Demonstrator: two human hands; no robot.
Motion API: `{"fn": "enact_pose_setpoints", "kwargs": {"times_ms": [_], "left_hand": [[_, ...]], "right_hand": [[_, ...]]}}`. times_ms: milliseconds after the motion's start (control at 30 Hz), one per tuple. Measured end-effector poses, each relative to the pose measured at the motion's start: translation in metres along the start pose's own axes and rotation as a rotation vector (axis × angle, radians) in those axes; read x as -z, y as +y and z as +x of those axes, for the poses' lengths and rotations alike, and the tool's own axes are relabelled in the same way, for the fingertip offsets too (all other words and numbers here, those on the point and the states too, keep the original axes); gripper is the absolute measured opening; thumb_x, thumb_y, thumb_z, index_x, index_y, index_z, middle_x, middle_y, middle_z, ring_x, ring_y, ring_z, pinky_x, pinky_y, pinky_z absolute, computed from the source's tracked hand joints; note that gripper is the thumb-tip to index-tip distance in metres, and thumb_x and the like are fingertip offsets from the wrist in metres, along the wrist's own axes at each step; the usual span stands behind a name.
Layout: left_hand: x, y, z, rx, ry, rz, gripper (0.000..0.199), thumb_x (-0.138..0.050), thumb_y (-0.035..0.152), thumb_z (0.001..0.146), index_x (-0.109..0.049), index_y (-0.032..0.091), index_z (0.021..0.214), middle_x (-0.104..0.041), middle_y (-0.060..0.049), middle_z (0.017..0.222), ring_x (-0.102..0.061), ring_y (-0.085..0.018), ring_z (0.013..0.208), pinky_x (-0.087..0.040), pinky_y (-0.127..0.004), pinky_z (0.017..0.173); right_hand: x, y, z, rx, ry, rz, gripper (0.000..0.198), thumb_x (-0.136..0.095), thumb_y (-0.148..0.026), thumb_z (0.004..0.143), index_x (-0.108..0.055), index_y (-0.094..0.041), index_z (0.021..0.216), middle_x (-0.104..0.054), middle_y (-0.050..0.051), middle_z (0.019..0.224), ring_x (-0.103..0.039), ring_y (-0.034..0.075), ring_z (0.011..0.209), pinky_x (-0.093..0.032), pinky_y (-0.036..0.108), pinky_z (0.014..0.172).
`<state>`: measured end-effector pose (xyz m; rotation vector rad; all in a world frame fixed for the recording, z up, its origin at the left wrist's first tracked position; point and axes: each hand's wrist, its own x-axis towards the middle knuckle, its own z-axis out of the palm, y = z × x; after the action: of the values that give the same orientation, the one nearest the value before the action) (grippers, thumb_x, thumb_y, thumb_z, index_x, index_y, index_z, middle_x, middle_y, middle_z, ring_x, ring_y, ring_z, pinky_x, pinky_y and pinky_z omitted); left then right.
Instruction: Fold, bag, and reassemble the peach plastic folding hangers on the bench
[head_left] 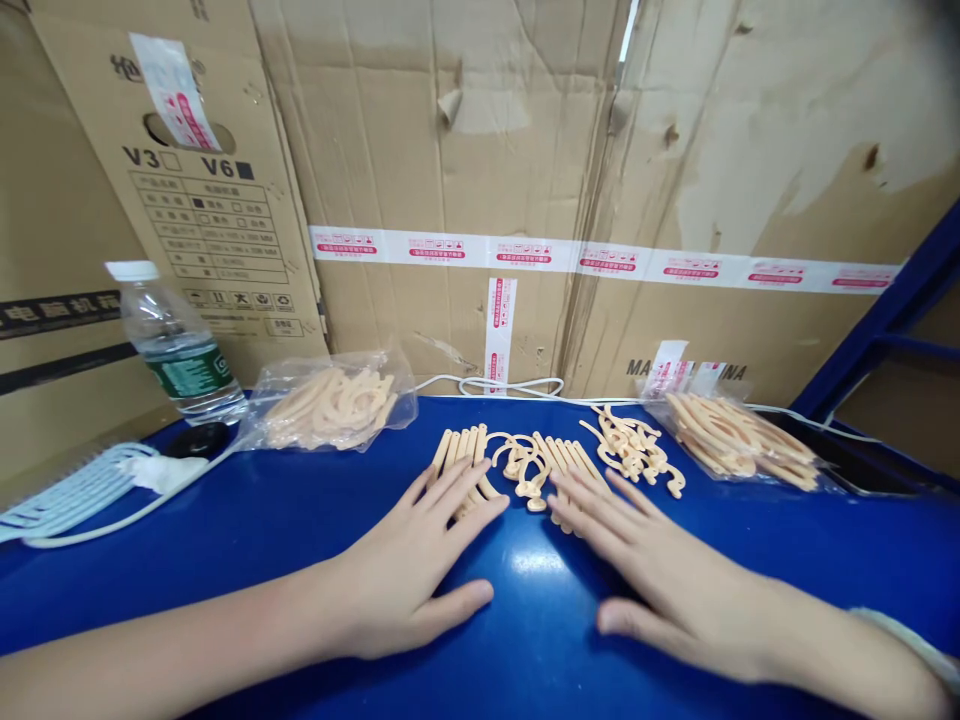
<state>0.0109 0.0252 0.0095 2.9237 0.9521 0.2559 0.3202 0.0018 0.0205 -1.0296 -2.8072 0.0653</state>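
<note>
Both of my hands reach forward over the blue tabletop, fingers stretched out and thumbs apart. Under the fingers of my left hand (pixel 420 565) lies a row of flat tan strips (pixel 466 440) with rounded ends. My right hand (pixel 652 570) rests its fingertips over the lower part of a second row of tan strips (pixel 559 452). Several curved tan pieces with hooked ends (pixel 531 470) lie between the two rows. A loose pile of curved tan pieces (pixel 626 445) sits just beyond my right hand. My fingers partly cover both rows.
A clear bag of tan parts (pixel 330 405) lies back left, another bag (pixel 739 435) back right beside a dark flat object (pixel 847 460). At left are a water bottle (pixel 184 350), a black round lid (pixel 197 440) and a light-blue item (pixel 75 490). Cardboard (pixel 450 150) walls the back.
</note>
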Motion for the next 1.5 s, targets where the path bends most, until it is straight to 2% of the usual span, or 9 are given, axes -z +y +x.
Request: {"fn": "enact_pose_setpoints", "kwargs": {"times_ms": [133,400,500,733,1100,1233,1333,1400,1500], "left_hand": [[0.002,0.001,0.002,0.008,-0.104,-0.061,0.068,-0.040,0.057,0.096,-0.019,0.026,0.154,-0.013,-0.017,0.160,-0.010,-0.040,0.147,-0.017,-0.069,0.112],[0.012,-0.010,0.008,-0.001,-0.198,-0.089,0.075,-0.040,0.065,0.093,-0.018,0.028,0.154,-0.011,-0.016,0.160,-0.006,-0.040,0.147,-0.013,-0.068,0.113],[0.013,-0.013,0.010,0.001,-0.210,-0.083,0.078,-0.040,0.068,0.091,-0.018,0.028,0.154,-0.008,-0.015,0.161,-0.004,-0.040,0.147,-0.012,-0.068,0.114],[0.013,-0.012,0.009,0.000,-0.237,-0.057,0.085,-0.035,0.069,0.092,-0.017,0.014,0.154,-0.003,-0.019,0.160,0.001,-0.034,0.148,-0.006,-0.062,0.117],[0.008,-0.028,0.034,0.059,-0.195,-0.073,0.082,-0.039,0.068,0.091,-0.027,0.010,0.149,-0.007,-0.023,0.159,-0.002,-0.035,0.148,-0.011,-0.063,0.116],[0.004,-0.035,0.038,0.045,-0.120,-0.099,0.076,-0.042,0.064,0.092,-0.029,0.014,0.148,-0.008,-0.021,0.160,-0.004,-0.034,0.149,-0.014,-0.060,0.117],[0.004,-0.037,0.031,0.023,-0.010,-0.128,0.061,-0.048,0.052,0.094,-0.034,0.019,0.144,-0.013,-0.016,0.161,-0.008,-0.032,0.149,-0.014,-0.060,0.118],[0.004,-0.040,0.025,0.015,0.087,-0.141,0.044,-0.049,0.039,0.095,-0.043,0.021,0.135,-0.027,-0.015,0.158,-0.020,-0.030,0.147,-0.017,-0.060,0.118],[0.003,-0.047,0.019,0.017,0.255,-0.170,0.023,-0.047,0.022,0.094,-0.052,0.019,0.116,-0.050,-0.014,0.140,-0.042,-0.026,0.135,-0.034,-0.052,0.113]], "right_hand": [[-0.007,-0.012,-0.001,-0.040,-0.050,0.031,0.089,-0.051,-0.058,0.095,-0.001,-0.018,0.156,-0.008,0.016,0.159,-0.012,0.037,0.144,-0.024,0.060,0.114],[-0.015,0.038,0.020,-0.116,-0.054,-0.066,0.090,-0.041,-0.067,0.095,-0.014,-0.005,0.154,-0.011,0.024,0.156,-0.010,0.038,0.144,-0.013,0.063,0.115],[-0.012,0.027,0.031,-0.116,-0.017,-0.078,0.088,-0.036,-0.066,0.096,-0.013,-0.005,0.154,-0.008,0.023,0.157,-0.005,0.037,0.145,-0.008,0.065,0.114],[-0.011,-0.017,0.046,0.103,-0.072,0.102,0.090,-0.042,-0.068,0.094,-0.012,-0.008,0.155,-0.007,0.019,0.158,-0.005,0.031,0.146,-0.014,0.055,0.118],[-0.019,0.028,0.074,0.018,-0.028,0.010,0.088,-0.041,-0.069,0.094,-0.025,-0.005,0.152,-0.020,0.019,0.157,-0.013,0.031,0.146,-0.017,0.050,0.119],[-0.016,0.033,0.075,-0.012,0.143,-0.012,0.069,-0.041,-0.057,0.099,-0.037,-0.009,0.148,-0.032,0.019,0.154,-0.024,0.033,0.143,-0.025,0.054,0.116],[-0.011,0.044,0.071,-0.102,0.422,-0.020,0.041,-0.041,-0.037,0.101,-0.058,-0.011,0.128,-0.055,0.020,0.133,-0.051,0.032,0.124,-0.043,0.053,0.102],[-0.006,0.055,0.069,-0.166,0.561,0.003,0.027,-0.044,-0.027,0.097,-0.065,-0.015,0.110,-0.064,0.016,0.108,-0.060,0.029,0.102,-0.051,0.048,0.088],[0.000,0.070,0.070,-0.242,0.611,0.053,0.017,-0.051,-0.021,0.090,-0.068,-0.019,0.092,-0.064,0.008,0.081,-0.063,0.025,0.079,-0.053,0.039,0.073]]}}
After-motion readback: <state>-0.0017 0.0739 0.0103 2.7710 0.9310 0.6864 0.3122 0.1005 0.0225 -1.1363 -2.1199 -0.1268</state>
